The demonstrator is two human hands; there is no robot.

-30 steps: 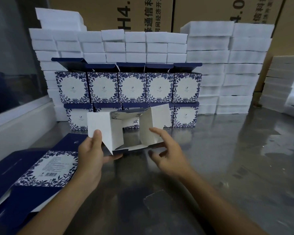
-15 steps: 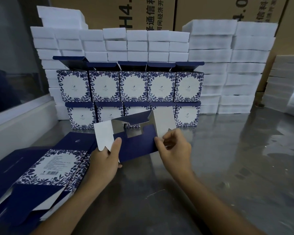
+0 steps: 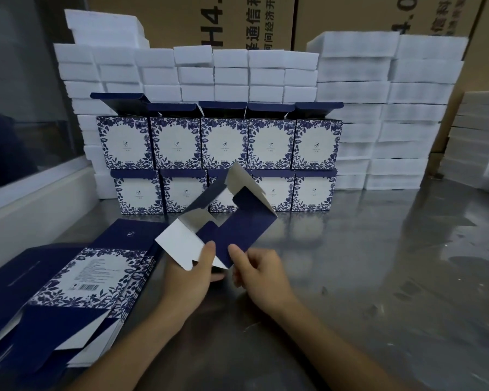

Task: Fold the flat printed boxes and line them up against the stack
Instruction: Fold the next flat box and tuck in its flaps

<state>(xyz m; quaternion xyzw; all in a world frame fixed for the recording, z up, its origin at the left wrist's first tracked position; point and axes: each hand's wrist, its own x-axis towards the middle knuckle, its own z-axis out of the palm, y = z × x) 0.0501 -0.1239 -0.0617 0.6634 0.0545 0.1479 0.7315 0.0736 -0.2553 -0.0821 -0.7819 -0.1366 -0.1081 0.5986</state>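
Note:
A half-folded navy and white printed box (image 3: 232, 230) is held tilted above the steel table, its bottom flaps toward me. My left hand (image 3: 191, 273) grips its near left corner, thumb on the white flap. My right hand (image 3: 261, 273) pinches the navy flap beside it with the thumb on top. Behind the box, folded blue-floral boxes (image 3: 220, 142) stand in two rows of several, lids open, against a stack of white foam blocks (image 3: 237, 71). A pile of flat printed boxes (image 3: 76, 280) lies at the near left.
The reflective steel table (image 3: 378, 277) stretches right and toward me. More white foam stacks (image 3: 401, 108) rise at the back right and the far right edge. Brown cartons (image 3: 237, 18) stand behind them. A window ledge (image 3: 31, 198) runs along the left.
The box has been turned from open toward me to bottom-up and tilted. The flaps have been folded inward. My right hand moved from open beside the box to pinching the navy flap.

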